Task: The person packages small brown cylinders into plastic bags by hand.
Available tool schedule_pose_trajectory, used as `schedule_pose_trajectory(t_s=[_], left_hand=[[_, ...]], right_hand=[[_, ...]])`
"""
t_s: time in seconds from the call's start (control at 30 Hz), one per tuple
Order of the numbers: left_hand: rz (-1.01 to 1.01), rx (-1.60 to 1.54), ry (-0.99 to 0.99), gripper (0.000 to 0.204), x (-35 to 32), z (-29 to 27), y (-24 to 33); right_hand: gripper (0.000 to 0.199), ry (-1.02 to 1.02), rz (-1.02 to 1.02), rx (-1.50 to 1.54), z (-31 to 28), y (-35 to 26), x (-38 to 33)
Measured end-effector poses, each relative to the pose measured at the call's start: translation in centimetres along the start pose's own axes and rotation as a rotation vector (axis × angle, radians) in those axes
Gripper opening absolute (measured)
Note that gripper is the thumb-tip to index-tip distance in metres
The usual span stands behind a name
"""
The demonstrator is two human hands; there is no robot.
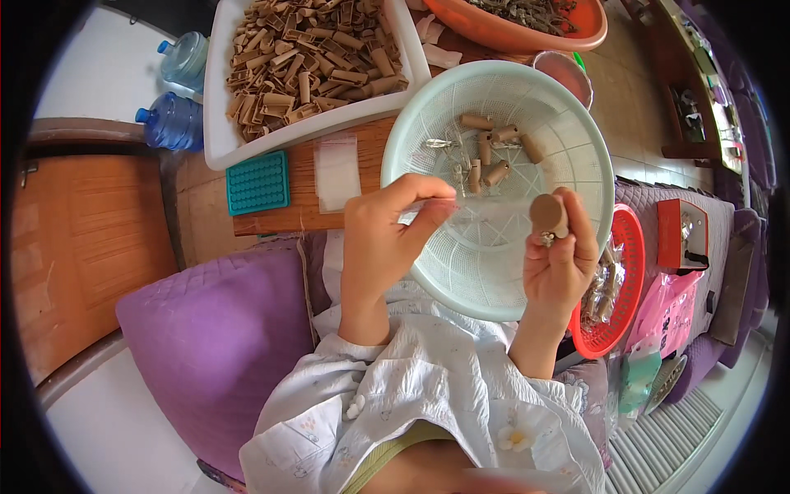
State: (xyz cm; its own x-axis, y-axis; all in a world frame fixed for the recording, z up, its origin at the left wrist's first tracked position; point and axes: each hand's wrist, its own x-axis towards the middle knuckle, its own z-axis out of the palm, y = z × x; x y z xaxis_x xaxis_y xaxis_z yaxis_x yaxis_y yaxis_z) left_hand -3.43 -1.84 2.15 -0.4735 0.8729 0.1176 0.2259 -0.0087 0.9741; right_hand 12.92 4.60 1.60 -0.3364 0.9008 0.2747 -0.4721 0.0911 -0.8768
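Head view, left to right: purple cushion at lap edge; left hand, thumb and forefinger pinched on what may be a thin clear strip, too faint to tell; pale green basket beneath, open floor mostly bare; right hand, fingers clamped round brown tube; red basket at right rim.
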Motion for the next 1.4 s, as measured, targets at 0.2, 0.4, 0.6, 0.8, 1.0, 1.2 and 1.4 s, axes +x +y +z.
schedule_pose_trajectory(t_s=[0.2,0.4,0.6,0.8,1.0,1.2,1.4], left_hand=[[-0.023,-0.049,0.077,0.018,0.0,0.5,-0.1],[-0.015,-0.040,-0.037,0.024,-0.2,0.0,0.6],[-0.106,-0.172,-0.192,0.029,-0.3,-0.5,0.2],[-0.147,-0.206,-0.245,0.030,-0.1,-0.5,-0.2],[-0.119,-0.039,-0.275,0.030,0.2,-0.2,0.2],[-0.051,-0.023,-0.389,0.034,0.3,0.7,0.1],[-0.133,-0.033,-0.373,0.038,0.3,1.4,0.6]], right_hand=[[0.027,0.129,-0.196,-0.284,-0.3,-0.8,-0.1],[0.033,0.161,-0.350,-0.817,1.0,-1.6,0.2],[0.028,0.023,-0.518,-0.977,1.4,-2.2,1.3],[0.027,-0.093,-0.362,-0.905,1.2,-2.6,2.1],[0.024,-0.114,0.112,-0.838,1.2,-3.3,2.3],[0.023,-0.210,0.201,-0.902,0.9,-3.3,2.7],[0.020,-0.087,0.222,-0.700,0.8,-2.1,2.5]])
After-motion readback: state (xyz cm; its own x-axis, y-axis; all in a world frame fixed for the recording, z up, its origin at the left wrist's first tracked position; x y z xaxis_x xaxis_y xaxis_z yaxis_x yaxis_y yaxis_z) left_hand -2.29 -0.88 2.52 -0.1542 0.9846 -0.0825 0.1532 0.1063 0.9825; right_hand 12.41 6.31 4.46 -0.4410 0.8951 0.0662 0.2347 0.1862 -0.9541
